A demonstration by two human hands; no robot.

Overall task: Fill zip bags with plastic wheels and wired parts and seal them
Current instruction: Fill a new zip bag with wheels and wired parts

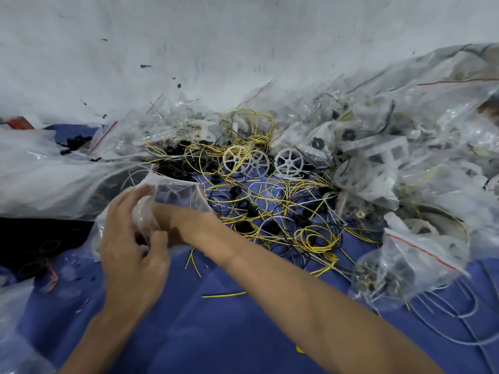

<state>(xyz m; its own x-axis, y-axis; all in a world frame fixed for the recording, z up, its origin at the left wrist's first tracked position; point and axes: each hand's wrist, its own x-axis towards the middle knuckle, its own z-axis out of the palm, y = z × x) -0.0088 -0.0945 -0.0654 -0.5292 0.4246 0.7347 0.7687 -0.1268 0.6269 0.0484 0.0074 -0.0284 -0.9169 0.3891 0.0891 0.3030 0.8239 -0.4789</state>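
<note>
Nearest me is the blue cloth [216, 341], with one short yellow wire [224, 295] lying loose on it, on the near side of the wire pile [283, 211].

Just left of the wire pile both hands are on the zip bag [178, 190], which is clear, has its mouth open and is crumpled. My left hand [132, 247] has it by the near edge: fingers curled, thumb pinching the plastic, the index reaching up along the bag's side. My right hand [172, 221] comes in across the near edge of the pile and is pushed inside the bag. I only see it blurred through the plastic, so I honestly can't tell what those fingers are doing or whether they've got anything.

The wire pile itself is a tangle of yellow, white and black leads with small black parts mixed in. On its far edge sit three white wheels [256, 161], spoked, side by side, touching or nearly so.

Right of the pile is a heap of filled bags [405, 163] with red zip lines. Left of it, a big clear bag [54, 174]. Behind it all, a white sheet [189, 49].
</note>
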